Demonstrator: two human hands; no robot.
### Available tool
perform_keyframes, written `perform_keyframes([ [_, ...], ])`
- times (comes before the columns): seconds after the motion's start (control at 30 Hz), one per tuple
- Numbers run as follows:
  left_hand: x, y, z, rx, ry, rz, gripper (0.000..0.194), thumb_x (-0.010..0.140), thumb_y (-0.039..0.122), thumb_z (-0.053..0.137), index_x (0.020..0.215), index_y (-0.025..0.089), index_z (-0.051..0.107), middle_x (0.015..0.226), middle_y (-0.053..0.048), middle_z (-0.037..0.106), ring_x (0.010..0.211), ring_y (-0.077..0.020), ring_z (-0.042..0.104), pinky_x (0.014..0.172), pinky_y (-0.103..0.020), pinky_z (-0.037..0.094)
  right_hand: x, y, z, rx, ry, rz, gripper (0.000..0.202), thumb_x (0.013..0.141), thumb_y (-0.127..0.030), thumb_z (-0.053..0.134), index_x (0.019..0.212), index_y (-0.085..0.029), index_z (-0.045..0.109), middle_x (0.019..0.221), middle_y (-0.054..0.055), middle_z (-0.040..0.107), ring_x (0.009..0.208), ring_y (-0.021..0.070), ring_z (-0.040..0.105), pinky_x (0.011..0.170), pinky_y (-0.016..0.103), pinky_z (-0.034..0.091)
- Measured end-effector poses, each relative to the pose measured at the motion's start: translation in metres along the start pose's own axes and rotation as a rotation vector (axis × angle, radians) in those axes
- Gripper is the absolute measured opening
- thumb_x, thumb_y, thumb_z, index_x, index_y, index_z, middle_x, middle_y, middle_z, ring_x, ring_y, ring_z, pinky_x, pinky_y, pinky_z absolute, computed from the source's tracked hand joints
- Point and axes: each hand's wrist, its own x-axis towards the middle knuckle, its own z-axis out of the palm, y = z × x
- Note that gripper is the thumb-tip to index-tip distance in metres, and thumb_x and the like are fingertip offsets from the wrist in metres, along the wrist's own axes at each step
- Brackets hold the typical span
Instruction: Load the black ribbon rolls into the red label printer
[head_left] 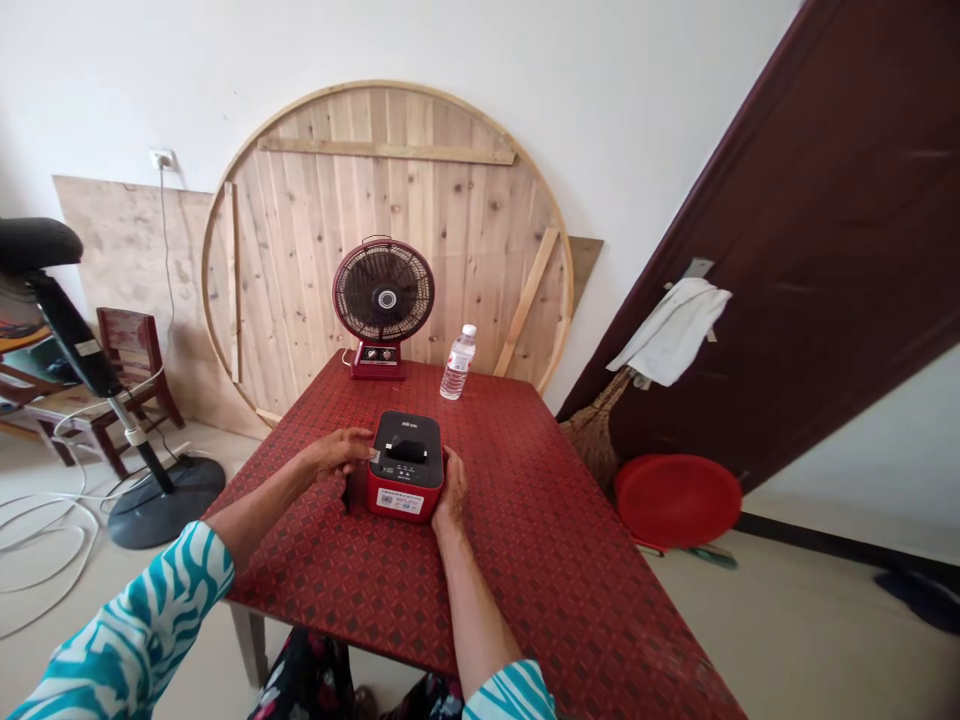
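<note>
A red and black product box (406,466) sits on the red patterned table. Its black top carries a picture of a small dark device, and a white label (400,500) is stuck on the near red side. My right hand (452,490) is wrapped round the box's right side. On the opposite side, my left hand (342,452) has its fingers bent against the upper left edge, by a small pale tab (374,455). A dark strip (346,492) shows below that hand beside the box; whether it is a flap or shadow I cannot tell.
Behind the box stand a red electric fan (384,300) and a clear water bottle (458,365). A large round wooden panel (420,200) leans on the wall. To the left are a stand with a round base (166,503), a chair (131,335) and cables; right, a red basin (679,500).
</note>
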Motion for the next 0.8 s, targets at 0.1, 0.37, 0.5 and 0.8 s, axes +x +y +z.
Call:
perform_keyframes([
  [0.1,0.004,-0.002,-0.004,-0.021,-0.034,-0.025,0.083,0.062,0.035,0.079,0.134,0.013,0.043,0.05,0.011,0.052,0.033,-0.0037,0.029,0.038,-0.019,0.011,0.001,0.004,-0.001,0.028,0.012,0.032,0.049,0.083,-0.056,0.045,0.105,-0.02,0.069,0.102,0.006,0.073,0.101,0.0206,0.063,0.088,0.032,0.045],
  [0.37,0.007,-0.011,-0.009,-0.126,-0.115,-0.106,0.08,0.062,0.038,0.084,0.129,0.015,0.047,0.059,0.009,0.054,0.033,-0.0006,0.029,0.037,-0.017,0.007,0.004,0.014,-0.002,0.081,0.016,0.08,0.048,0.08,-0.058,0.05,0.104,-0.021,0.069,0.107,0.005,0.072,0.101,0.0208,0.063,0.089,0.033,0.048],
  [0.5,0.008,-0.009,-0.007,-0.175,-0.129,-0.134,0.073,0.06,0.034,0.086,0.12,0.016,0.05,0.058,0.011,0.052,0.033,0.0006,0.025,0.037,-0.015,0.006,0.005,0.018,-0.003,0.111,0.012,0.12,0.049,0.078,-0.059,0.053,0.105,-0.021,0.068,0.108,0.004,0.072,0.102,0.0203,0.063,0.091,0.034,0.048],
  [0.8,0.01,-0.009,-0.006,-0.194,-0.158,-0.147,0.066,0.061,0.031,0.084,0.116,0.016,0.052,0.059,0.01,0.052,0.032,0.001,0.024,0.037,-0.015,0.004,0.005,0.021,-0.002,0.134,0.021,0.143,0.049,0.077,-0.059,0.055,0.104,-0.021,0.069,0.105,0.003,0.073,0.096,0.0191,0.065,0.086,0.033,0.049],
])
